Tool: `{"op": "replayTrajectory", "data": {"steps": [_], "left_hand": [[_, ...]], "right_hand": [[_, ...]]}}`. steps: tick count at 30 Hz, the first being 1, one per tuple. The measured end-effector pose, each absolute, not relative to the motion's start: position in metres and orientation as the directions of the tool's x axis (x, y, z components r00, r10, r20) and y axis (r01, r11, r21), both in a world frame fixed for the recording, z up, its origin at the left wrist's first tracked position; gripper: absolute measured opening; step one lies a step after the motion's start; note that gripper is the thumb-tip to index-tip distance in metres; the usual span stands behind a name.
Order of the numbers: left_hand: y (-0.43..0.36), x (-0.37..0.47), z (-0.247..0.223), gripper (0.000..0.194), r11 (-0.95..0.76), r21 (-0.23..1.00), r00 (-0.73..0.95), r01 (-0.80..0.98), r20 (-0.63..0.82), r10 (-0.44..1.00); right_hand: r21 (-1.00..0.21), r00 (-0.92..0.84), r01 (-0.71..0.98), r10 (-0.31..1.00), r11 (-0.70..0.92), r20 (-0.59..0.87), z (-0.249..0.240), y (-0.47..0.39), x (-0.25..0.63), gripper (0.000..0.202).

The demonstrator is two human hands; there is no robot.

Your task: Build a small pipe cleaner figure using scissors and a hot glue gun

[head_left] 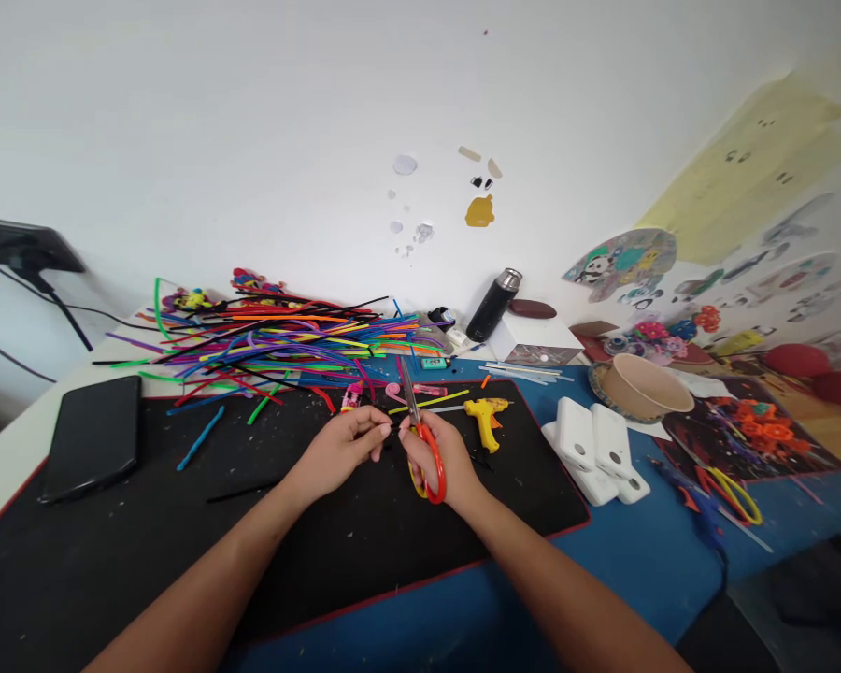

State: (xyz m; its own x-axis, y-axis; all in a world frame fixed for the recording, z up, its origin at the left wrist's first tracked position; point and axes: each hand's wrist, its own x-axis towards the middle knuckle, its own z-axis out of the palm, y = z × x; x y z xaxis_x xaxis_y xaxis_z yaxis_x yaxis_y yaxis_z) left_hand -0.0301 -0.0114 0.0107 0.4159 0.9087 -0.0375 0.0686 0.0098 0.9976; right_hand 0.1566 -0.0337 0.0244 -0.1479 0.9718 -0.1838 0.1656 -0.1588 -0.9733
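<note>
The right hand (449, 458) is gripping the scissors (411, 402), blades pointing up and away; the left hand (343, 451) is pinching a thin black strand (394, 426) between thumb and fingers, just beside the blades. The strand is looking light, soft and bendable, best taken near its end; the scissors are seeming stiff and firm, best held by the loops. Both forearms are reaching inward over the dark mat (364, 570), hands nearly meeting; beyond them, coloured stems (287, 341) are lying heaped.
</note>
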Motion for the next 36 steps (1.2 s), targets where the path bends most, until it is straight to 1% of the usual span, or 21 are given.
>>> {"op": "replayTrajectory", "data": {"steps": [6, 13, 21, 30, 36], "left_hand": [[-0.0103, -0.0308, 0.0078, 0.038, 0.032, 0.997, 0.442, 0.069, -0.059, 0.895], [-0.0102, -0.0313, 0.0083, 0.032, -0.065, 0.99, 0.432, 0.128, 0.003, 0.902], [-0.01, -0.0314, 0.0034, 0.033, -0.08, 0.984, 0.405, 0.158, 0.009, 0.914], [-0.0112, -0.03, 0.002, 0.03, -0.056, 0.982, 0.412, 0.178, -0.023, 0.911], [-0.0128, -0.0289, 0.0052, 0.036, -0.008, 0.983, 0.421, 0.181, -0.07, 0.904]], "right_hand": [[-0.972, -0.158, 0.176, 0.971, -0.153, -0.181, 0.0204, -0.034, 0.1567, 0.034], [-0.973, -0.158, 0.181, 0.973, -0.142, -0.171, 0.0169, -0.0339, 0.1581, 0.034], [-0.971, -0.154, 0.187, 0.972, -0.147, -0.177, 0.0184, -0.0346, 0.1586, 0.032], [-0.973, -0.151, 0.186, 0.974, -0.137, -0.166, 0.0179, -0.0345, 0.1599, 0.031], [-0.97, -0.16, 0.196, 0.971, -0.142, -0.175, 0.0182, -0.0355, 0.1593, 0.03]]}}
